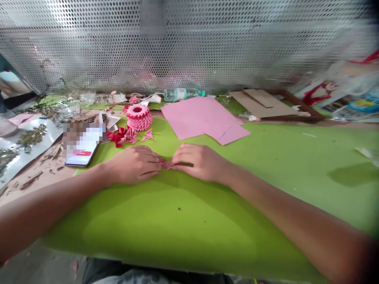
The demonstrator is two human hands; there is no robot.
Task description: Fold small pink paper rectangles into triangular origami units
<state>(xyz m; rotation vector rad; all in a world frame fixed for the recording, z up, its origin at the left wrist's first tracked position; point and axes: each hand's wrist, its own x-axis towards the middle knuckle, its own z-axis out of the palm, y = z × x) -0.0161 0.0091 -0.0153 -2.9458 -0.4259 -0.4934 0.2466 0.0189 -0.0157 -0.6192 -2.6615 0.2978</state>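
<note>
Between my two hands is a small piece of pink folded paper (166, 164), mostly covered by fingers. My left hand (138, 163) grips its left end, palm down. With thumb and fingers pinched, my right hand (201, 161) has the right end. Just beyond my left hand lie red and pink folded paper triangles (121, 135), with a loose pink triangle (148, 135) beside them. Behind these stands a round pink structure of interlocked folded paper (139, 118), open at the top. Flat pink paper sheets (195, 116) lie beyond my right hand.
A green sheet (177, 228) covers the table. At left, a phone (84, 152) rests near dried plant bits (31, 138). A plastic bottle (183, 94) lies at the back before a perforated metal panel (207, 47). Cardboard pieces (263, 104) and plastic bags (340, 90) sit at right.
</note>
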